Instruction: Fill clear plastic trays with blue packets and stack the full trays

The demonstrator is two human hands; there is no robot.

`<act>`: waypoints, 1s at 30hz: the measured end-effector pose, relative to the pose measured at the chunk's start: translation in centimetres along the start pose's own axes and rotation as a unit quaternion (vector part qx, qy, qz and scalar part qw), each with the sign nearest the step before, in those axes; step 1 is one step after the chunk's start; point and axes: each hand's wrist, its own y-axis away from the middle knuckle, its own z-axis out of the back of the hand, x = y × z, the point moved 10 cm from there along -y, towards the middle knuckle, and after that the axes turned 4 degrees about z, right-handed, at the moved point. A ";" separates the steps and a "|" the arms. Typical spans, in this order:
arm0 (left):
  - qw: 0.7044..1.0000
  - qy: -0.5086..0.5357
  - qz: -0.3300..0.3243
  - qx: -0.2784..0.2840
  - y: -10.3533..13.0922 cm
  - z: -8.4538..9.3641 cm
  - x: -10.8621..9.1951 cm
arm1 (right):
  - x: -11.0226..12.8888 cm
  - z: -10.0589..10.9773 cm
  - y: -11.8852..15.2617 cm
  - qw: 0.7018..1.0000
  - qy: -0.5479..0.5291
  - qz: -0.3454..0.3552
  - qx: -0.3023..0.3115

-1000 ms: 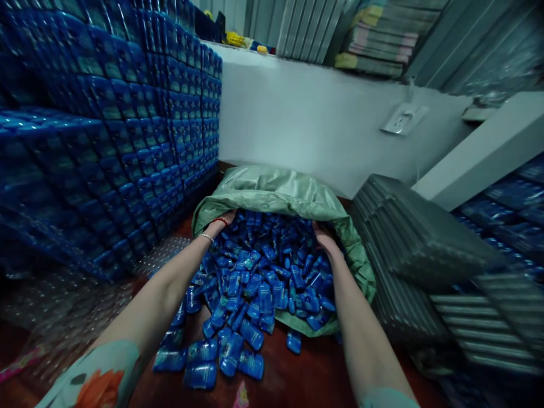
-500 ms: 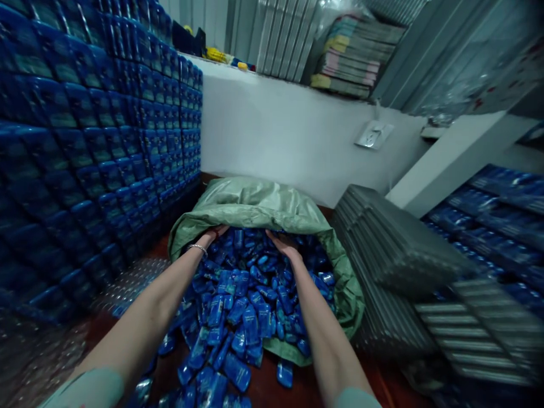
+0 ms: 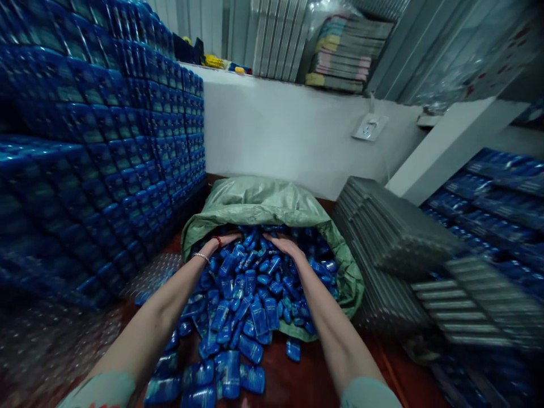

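The only camera watching in this room rides on the person's head, facing forward and tipped down between both arms, which enter from the lower corners. The left hand [image 3: 229,238] and right hand [image 3: 284,245] come near mid-view, within the wearer's reach, at the opening of a green sack [image 3: 259,195] that faces the lens. Behind it, the sight line meets the white wall [image 3: 272,124], whose top edge slants down rightward. Stacked blue packs [image 3: 136,113] fill the left side, grey trays [image 3: 395,232] the right.
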 end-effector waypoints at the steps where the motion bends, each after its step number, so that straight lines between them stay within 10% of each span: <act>1: 1.000 -0.002 0.004 0.018 0.5 -0.4 0.1 | 0.4 -0.3 0.5 1.000 0.002 0.004 0.000; 20: 0.979 -0.195 -0.052 0.027 13.3 -1.1 -4.0 | 8.1 -6.7 11.5 0.982 0.087 0.167 0.001; 30: 0.970 -0.231 -0.028 -0.070 23.2 -1.6 -2.3 | 5.7 -8.8 19.8 0.971 0.137 0.174 -0.089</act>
